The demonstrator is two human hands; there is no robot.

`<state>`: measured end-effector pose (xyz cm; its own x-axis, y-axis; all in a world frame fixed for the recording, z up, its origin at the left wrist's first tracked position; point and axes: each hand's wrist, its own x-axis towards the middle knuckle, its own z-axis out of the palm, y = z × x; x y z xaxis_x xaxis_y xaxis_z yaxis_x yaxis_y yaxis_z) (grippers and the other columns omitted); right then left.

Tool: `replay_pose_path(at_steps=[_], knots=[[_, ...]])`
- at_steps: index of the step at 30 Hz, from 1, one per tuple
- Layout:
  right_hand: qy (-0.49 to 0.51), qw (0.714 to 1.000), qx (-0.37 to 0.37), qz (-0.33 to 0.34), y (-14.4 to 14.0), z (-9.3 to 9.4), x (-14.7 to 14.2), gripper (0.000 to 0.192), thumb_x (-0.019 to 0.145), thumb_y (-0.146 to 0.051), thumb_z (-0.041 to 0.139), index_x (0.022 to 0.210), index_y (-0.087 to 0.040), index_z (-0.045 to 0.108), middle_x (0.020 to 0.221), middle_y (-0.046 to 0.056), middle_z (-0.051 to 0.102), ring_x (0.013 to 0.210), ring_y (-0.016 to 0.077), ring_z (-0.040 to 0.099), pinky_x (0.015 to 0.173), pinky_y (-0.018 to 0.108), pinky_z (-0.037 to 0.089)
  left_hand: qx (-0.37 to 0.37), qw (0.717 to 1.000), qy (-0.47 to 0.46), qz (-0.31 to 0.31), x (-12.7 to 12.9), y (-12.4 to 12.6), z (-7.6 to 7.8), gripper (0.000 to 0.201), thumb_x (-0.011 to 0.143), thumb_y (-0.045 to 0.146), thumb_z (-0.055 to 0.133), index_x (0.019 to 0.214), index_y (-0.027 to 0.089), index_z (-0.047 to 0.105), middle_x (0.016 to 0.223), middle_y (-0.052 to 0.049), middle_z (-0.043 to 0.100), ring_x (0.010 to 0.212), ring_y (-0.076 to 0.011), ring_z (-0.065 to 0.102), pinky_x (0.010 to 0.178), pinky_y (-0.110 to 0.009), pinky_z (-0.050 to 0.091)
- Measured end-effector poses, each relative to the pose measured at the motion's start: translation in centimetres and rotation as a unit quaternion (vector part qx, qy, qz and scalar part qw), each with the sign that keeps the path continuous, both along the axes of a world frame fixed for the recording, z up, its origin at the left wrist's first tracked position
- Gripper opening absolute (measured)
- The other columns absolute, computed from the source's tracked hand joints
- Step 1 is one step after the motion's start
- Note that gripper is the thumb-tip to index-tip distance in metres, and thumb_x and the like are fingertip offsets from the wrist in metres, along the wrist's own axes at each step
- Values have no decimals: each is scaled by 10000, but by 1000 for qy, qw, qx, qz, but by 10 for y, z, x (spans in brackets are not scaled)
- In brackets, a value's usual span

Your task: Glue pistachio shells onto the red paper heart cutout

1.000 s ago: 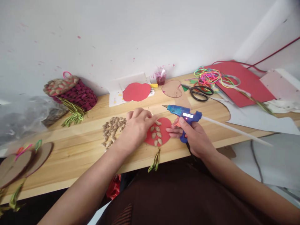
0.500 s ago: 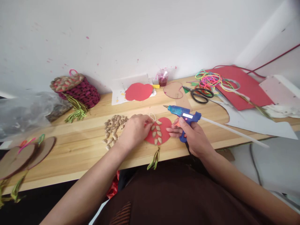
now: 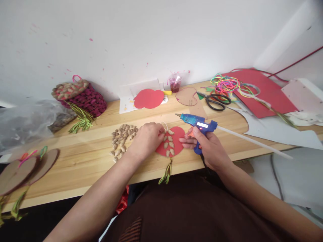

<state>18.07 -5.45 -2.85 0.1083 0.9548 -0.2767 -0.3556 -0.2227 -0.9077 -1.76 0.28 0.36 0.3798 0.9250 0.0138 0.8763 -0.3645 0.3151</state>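
Note:
My right hand grips a blue glue gun, its nozzle pointing left and a long white glue stick trailing from the rear. Its outstretched fingers reach the right edge of a red heart-shaped card. Several peanuts sit in two columns on that card, and a green tassel hangs from its lower tip. At the card's upper left, my left hand is closed with fingertips pressed down; what they pinch is hidden. Beside it on the left lies a pile of peanuts.
Black scissors, tangled colourful cords and red card sheets lie right. Behind are a red paper cutout and a cup of red liquid. Left stand a peanut-topped purple piece, a plastic bag and cardboard shapes.
Both hands, the glue gun and the red card stay almost where they were. The view has shifted slightly.

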Motion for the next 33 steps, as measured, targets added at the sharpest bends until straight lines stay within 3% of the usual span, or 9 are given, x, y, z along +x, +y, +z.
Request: replay_pose_path(at_steps=[5,7,9,11,15,16,18,23,33], knots=[[-4,1000,1,-1,-1,0,0,476,725,-605,812,873,-180,658,811,42,721,782,231,789,704,319,664,-25,999,-45,12,-4,5,4,156,806,138,647,887,180,774,883,-82,764,784,-224,686,751,-332,495],[-5,1000,6,-1,-1,-1,0,477,729,-605,810,878,-181,650,807,37,714,783,230,787,700,318,661,-45,991,-123,36,-11,5,7,128,781,136,682,862,180,770,836,-61,759,724,-189,669,702,-299,491],[0,1000,20,0,-1,-1,1,463,739,-592,807,889,-187,643,803,27,706,767,223,782,657,300,650,-102,963,-241,67,-21,2,11,82,772,168,729,846,176,764,764,-36,739,641,-144,630,636,-259,484],[11,999,37,3,-2,-1,2,432,768,-572,794,913,-195,639,805,18,701,735,210,773,594,277,629,-197,896,-387,88,-30,-3,12,115,755,215,789,854,163,761,708,-17,713,583,-105,593,590,-224,481],[28,997,65,20,-13,4,5,365,835,-530,747,977,-215,630,758,-2,690,575,145,701,446,207,519,-346,698,-618,98,-41,-18,9,302,631,255,917,848,128,750,712,-21,705,618,-92,630,590,-187,517],[28,997,69,32,-18,6,5,346,851,-519,734,981,-215,632,735,-8,682,522,121,661,411,188,473,-364,662,-647,101,-42,-21,7,328,610,250,933,846,124,744,715,-23,705,631,-97,645,590,-185,528],[19,994,73,76,-28,14,6,326,883,-517,698,968,-206,647,704,-9,668,441,81,572,376,173,408,-382,618,-680,100,-42,-28,4,343,609,237,942,859,124,737,720,-23,706,645,-104,665,593,-184,549],[-58,981,97,158,-54,35,5,364,926,-537,629,830,-188,656,744,12,654,470,68,535,432,198,430,-386,583,-711,74,-42,-42,1,332,636,243,934,868,126,727,733,-25,707,648,-101,670,596,-175,563],[-238,941,171,169,-81,59,0,327,954,-537,550,899,-224,627,541,-39,563,455,114,525,448,229,453,-393,586,-708,42,-40,-58,7,280,685,247,903,848,122,713,708,-35,700,633,-97,644,596,-172,532]])
